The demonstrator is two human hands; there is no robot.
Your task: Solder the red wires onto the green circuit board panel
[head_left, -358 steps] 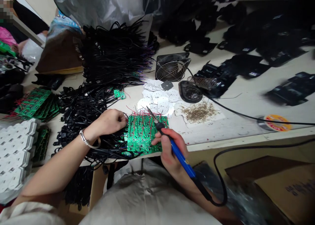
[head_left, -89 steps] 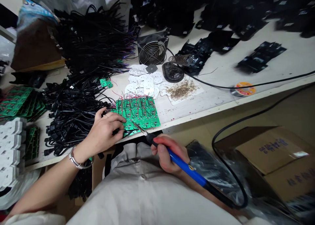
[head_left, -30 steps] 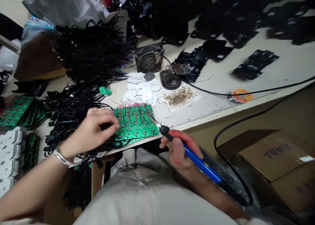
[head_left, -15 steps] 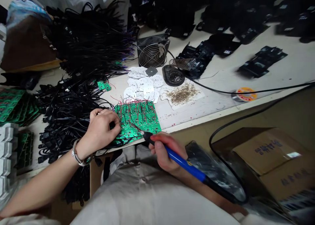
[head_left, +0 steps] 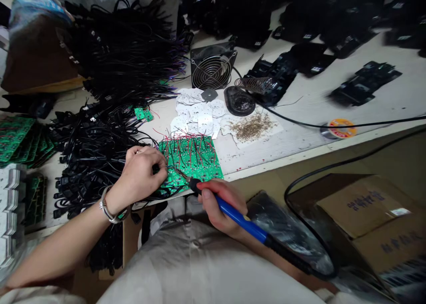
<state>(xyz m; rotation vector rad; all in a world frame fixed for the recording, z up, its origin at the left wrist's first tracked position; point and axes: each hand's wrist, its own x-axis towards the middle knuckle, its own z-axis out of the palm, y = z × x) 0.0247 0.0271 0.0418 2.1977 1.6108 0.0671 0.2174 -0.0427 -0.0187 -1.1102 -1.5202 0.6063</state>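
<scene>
A green circuit board panel lies at the table's front edge, with thin red and black wires standing up along its far side. My right hand grips a blue soldering iron, its tip pointing left and down at the left part of the panel. Whether the tip touches the board I cannot tell. At the panel's left edge, my left hand is closed with thumb and fingers pinched; what they hold is too small to make out. Black cables are heaped left of that hand.
Behind the panel lie white round pieces, a small fan, a coil-spring iron holder and a crumb-covered white pad. A solder roll sits near the right edge. Green boards are stacked left; cardboard boxes stand below right.
The soldering iron and my right hand have moved slightly left, bringing the tip nearer my left hand. The whole view has shifted a little; my left hand stays pinched at the panel's edge.
</scene>
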